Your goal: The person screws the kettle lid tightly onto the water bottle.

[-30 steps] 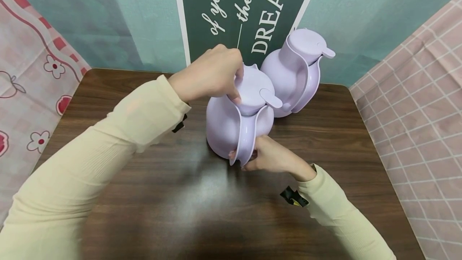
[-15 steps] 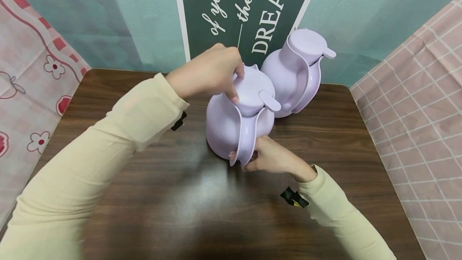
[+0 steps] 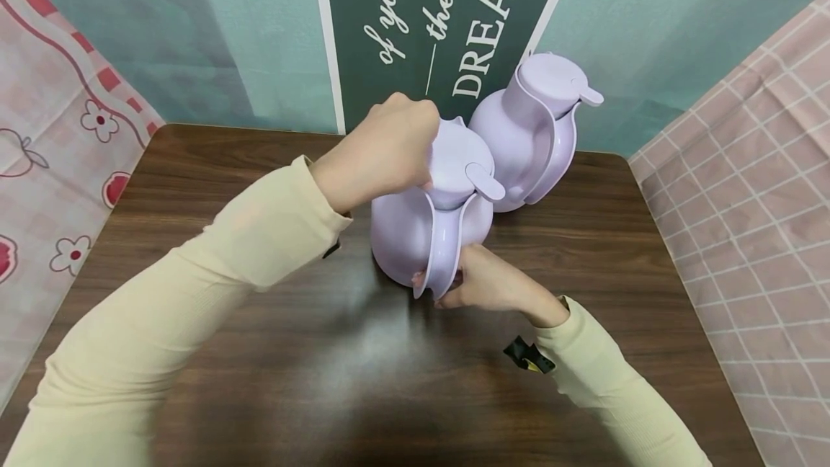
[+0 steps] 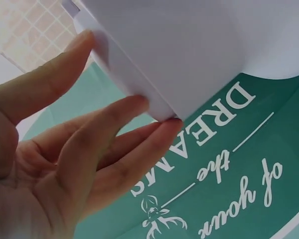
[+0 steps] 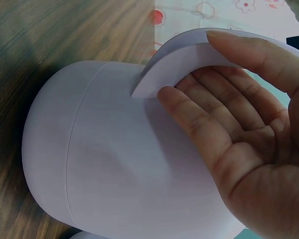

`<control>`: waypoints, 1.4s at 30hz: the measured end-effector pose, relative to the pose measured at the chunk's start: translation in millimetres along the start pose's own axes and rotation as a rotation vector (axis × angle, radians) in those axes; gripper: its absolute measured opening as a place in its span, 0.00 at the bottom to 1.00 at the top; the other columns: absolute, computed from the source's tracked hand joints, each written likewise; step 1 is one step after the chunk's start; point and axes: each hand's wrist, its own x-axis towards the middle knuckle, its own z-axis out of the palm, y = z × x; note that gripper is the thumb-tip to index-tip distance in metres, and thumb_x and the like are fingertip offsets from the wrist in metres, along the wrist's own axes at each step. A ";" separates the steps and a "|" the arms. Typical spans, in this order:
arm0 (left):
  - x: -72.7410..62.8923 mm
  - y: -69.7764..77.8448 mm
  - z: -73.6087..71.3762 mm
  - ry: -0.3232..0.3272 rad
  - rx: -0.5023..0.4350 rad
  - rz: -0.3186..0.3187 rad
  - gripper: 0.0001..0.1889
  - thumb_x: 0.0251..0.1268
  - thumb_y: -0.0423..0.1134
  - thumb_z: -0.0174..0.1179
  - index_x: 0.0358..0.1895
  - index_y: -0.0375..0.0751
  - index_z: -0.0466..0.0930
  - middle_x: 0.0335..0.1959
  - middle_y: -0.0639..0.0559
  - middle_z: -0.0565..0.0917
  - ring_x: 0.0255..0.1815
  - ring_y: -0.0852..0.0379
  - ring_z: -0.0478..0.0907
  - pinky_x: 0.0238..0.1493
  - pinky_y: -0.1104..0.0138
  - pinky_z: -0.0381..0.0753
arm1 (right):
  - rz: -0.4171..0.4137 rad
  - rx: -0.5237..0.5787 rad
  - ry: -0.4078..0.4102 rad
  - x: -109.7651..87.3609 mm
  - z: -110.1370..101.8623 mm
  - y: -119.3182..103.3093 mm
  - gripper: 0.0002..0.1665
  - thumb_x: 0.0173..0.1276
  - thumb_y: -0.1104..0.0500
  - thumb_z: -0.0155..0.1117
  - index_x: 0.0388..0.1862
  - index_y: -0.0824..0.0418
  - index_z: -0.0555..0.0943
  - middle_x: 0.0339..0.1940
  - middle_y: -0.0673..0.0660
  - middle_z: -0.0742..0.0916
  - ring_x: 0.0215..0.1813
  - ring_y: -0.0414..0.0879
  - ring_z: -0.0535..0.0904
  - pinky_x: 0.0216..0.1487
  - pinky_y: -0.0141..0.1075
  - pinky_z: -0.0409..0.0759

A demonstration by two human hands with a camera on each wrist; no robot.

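Two lilac vacuum jugs stand upright on a dark wooden table. In the head view my left hand [image 3: 389,153] is at the left rim of the near jug's round lid [image 3: 454,157]. The left wrist view shows thumb and fingertips pinching the edge of that lid [image 4: 139,82]. My right hand [image 3: 496,279] grips the near jug's handle [image 3: 444,251] low down. In the right wrist view the thumb lies on top of the handle [image 5: 164,64] and the fingers pass beneath it, beside the jug's body [image 5: 114,144].
The second jug [image 3: 509,139] stands close behind and right of the near one, its lever pointing right. A green lettered panel [image 3: 415,42] hangs at the back. Patterned cloth [image 3: 71,143] borders the left, pink checked cloth [image 3: 752,186] the right. Bare wooden table [image 3: 311,373] lies in front.
My left hand has turned at the lid, its wrist shifting down and slightly right, so the fingers are less visible. The lid's lever has barely moved. The right hand and both jugs stay put.
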 end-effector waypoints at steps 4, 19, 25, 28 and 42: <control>-0.6 1.4 2.1 -0.001 -0.003 0.015 0.09 0.43 0.29 0.67 0.31 0.33 0.78 0.25 0.46 0.77 0.31 0.49 0.72 0.32 0.60 0.72 | -0.006 -0.001 -0.004 0.0 0.1 -0.5 0.20 0.44 0.72 0.68 0.39 0.63 0.83 0.38 0.51 0.85 0.42 0.39 0.77 0.44 0.33 0.74; 0.3 2.7 2.5 0.012 0.009 0.012 0.13 0.43 0.33 0.71 0.32 0.32 0.80 0.25 0.46 0.78 0.32 0.50 0.73 0.34 0.62 0.74 | 0.007 -0.033 0.020 -1.9 -1.4 -1.5 0.19 0.44 0.69 0.70 0.39 0.59 0.83 0.34 0.45 0.81 0.39 0.40 0.74 0.42 0.33 0.72; 0.2 3.7 1.9 -0.001 0.019 0.000 0.11 0.44 0.34 0.71 0.30 0.33 0.80 0.24 0.47 0.78 0.32 0.50 0.72 0.34 0.61 0.73 | -0.004 -0.019 0.017 -2.0 -2.1 -1.1 0.17 0.46 0.69 0.68 0.38 0.60 0.83 0.33 0.45 0.81 0.38 0.40 0.73 0.40 0.33 0.73; -0.4 4.5 2.9 -0.006 0.030 -0.006 0.10 0.45 0.35 0.70 0.28 0.34 0.80 0.25 0.47 0.78 0.33 0.50 0.72 0.35 0.61 0.73 | -0.006 -0.020 0.013 -3.1 -2.5 0.0 0.17 0.45 0.70 0.69 0.38 0.60 0.83 0.33 0.45 0.82 0.38 0.39 0.73 0.41 0.33 0.73; 1.9 11.1 5.6 0.012 -0.004 -0.004 0.10 0.41 0.35 0.72 0.24 0.34 0.81 0.28 0.48 0.79 0.36 0.49 0.68 0.35 0.63 0.70 | -0.073 -0.021 -0.028 -13.2 -10.3 9.3 0.19 0.43 0.72 0.68 0.39 0.62 0.83 0.36 0.49 0.84 0.40 0.39 0.75 0.43 0.32 0.73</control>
